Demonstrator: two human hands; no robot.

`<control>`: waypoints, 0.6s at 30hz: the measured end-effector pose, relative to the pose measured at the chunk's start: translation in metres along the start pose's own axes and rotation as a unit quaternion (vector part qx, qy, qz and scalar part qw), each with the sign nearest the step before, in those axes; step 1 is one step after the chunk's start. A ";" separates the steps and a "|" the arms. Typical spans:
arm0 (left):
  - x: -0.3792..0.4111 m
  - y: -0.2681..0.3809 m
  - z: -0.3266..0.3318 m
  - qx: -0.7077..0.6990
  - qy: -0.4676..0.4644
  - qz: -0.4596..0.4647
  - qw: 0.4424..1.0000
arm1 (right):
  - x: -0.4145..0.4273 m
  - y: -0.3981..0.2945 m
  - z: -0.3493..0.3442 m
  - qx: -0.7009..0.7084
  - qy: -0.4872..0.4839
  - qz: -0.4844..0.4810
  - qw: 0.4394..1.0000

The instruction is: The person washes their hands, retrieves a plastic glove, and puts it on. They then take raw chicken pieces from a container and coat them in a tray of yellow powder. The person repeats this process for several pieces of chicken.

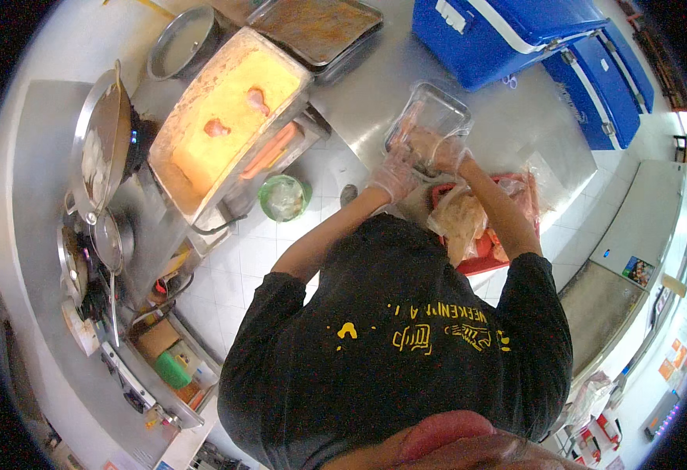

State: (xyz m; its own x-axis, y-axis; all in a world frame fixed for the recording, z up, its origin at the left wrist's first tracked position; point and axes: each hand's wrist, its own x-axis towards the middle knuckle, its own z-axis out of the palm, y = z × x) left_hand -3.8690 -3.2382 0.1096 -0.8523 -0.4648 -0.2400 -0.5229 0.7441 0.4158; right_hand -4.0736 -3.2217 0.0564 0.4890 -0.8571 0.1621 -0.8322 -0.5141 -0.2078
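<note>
My left hand (395, 176), in a clear plastic glove, reaches to the near left corner of a rectangular metal tray (450, 104). Close beside it my right hand (446, 154), also gloved, is over the tray's near end. Pinkish food pieces, perhaps raw meat, lie along the tray's left side and partly under my hands. A clear plastic sheet or bag seems to cover part of the tray. The fingers overlap the food and blur, so any grip is hidden. Below my right forearm a red crate (484, 267) holds bagged food (459, 214).
To the left, a deep pan (202, 170) of yellow powder holds two meat pieces (217, 127). A green lined bin (284, 198) stands on the floor. Blue coolers (466, 47) occupy the far steel table (367, 100). A wok (105, 147) and a strainer (108, 241) sit far left.
</note>
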 end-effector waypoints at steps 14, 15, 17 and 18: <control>-0.003 -0.005 0.001 -0.059 -0.036 -0.042 0.997 | 0.020 0.000 -0.009 0.175 -0.188 0.156 0.954; -0.006 -0.003 -0.008 -0.087 -0.058 -0.073 0.992 | 0.030 -0.004 -0.019 0.211 -0.231 0.155 0.937; -0.003 -0.003 0.003 -0.062 -0.038 -0.082 0.994 | 0.034 -0.017 -0.038 0.298 -0.226 0.189 0.908; 0.001 -0.004 0.013 -0.049 -0.027 -0.089 0.994 | 0.028 -0.016 -0.039 0.285 -0.223 0.180 0.915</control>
State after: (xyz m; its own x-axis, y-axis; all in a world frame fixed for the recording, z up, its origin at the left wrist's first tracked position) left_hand -3.8681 -3.2357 0.0958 -0.7470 -0.5568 -0.3631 -0.6641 0.6003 0.4457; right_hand -4.0568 -3.2361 0.1022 0.3733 -0.8373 -0.3996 -0.7514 -0.0202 -0.6596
